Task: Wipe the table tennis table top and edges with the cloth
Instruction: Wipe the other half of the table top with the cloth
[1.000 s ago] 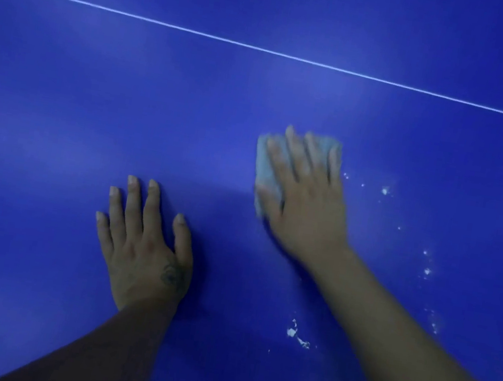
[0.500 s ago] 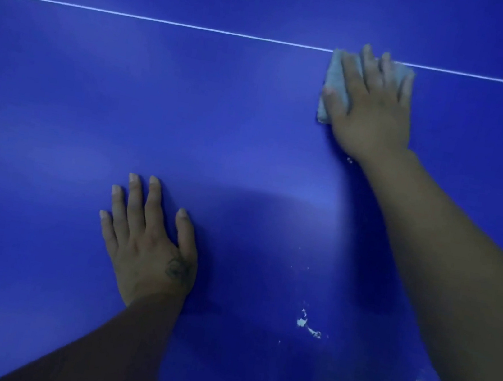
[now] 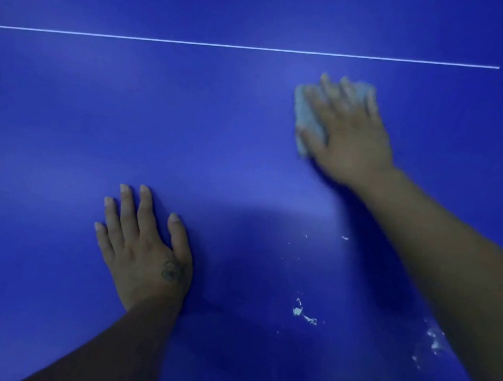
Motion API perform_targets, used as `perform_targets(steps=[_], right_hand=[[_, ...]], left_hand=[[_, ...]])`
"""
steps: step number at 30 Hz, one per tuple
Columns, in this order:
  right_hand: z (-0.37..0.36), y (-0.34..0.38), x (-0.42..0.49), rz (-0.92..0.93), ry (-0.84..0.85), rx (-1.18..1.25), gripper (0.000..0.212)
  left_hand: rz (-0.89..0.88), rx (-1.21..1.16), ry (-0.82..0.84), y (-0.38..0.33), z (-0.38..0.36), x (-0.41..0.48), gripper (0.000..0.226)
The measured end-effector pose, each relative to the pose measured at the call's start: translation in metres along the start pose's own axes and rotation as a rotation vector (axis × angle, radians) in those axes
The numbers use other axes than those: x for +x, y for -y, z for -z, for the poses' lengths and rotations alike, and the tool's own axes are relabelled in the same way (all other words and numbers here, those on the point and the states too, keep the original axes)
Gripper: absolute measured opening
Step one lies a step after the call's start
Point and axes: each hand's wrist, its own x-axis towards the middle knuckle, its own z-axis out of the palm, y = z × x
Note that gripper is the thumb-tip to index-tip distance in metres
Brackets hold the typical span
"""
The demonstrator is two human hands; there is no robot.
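– Firstly, the near side?
– Left hand (image 3: 143, 252) lies flat on the blue table top (image 3: 59, 112), fingers straight, holding nothing. White flecks (image 3: 303, 314) sit to its right, between the two forearms.
– And beyond?
– Right hand (image 3: 350, 133), blurred, presses the pale cloth (image 3: 308, 117) under spread fingers. The cloth protrudes at the thumb side. White line (image 3: 232, 46) runs beyond those fingertips, not touching.
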Motion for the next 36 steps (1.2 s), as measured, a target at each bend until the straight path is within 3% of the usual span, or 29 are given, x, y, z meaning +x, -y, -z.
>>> perform_targets(steps=[3, 6, 14, 19, 25, 32, 36], right_hand=[[0.004, -0.031, 0.024, -0.227, -0.007, 0.091, 0.069], [-0.003, -0.010, -0.004, -0.328, -0.029, 0.105, 0.069], [-0.029, 0.058, -0.159, -0.125, -0.094, 0.086, 0.065], [-0.018, 0.026, -0.106, -0.050, -0.040, 0.079, 0.067], [0.003, -0.054, -0.005, -0.253, 0.081, 0.108, 0.069], [-0.016, -0.007, -0.103, -0.254, -0.075, 0.073, 0.067], [-0.025, 0.020, -0.139, -0.164, -0.068, 0.097, 0.066]], left_hand=[[-0.007, -0.005, -0.013, 0.001, -0.003, -0.001, 0.069], [-0.014, -0.007, -0.028, 0.003, -0.004, -0.002, 0.069], [-0.022, 0.011, 0.014, -0.001, 0.000, -0.005, 0.069], [-0.047, 0.022, 0.026, -0.029, -0.001, -0.031, 0.073], [-0.060, -0.012, -0.019, -0.023, -0.014, -0.034, 0.071], [-0.075, -0.019, -0.052, -0.028, -0.012, -0.034, 0.070], [-0.079, -0.021, -0.060, -0.027, -0.014, -0.036, 0.070]])
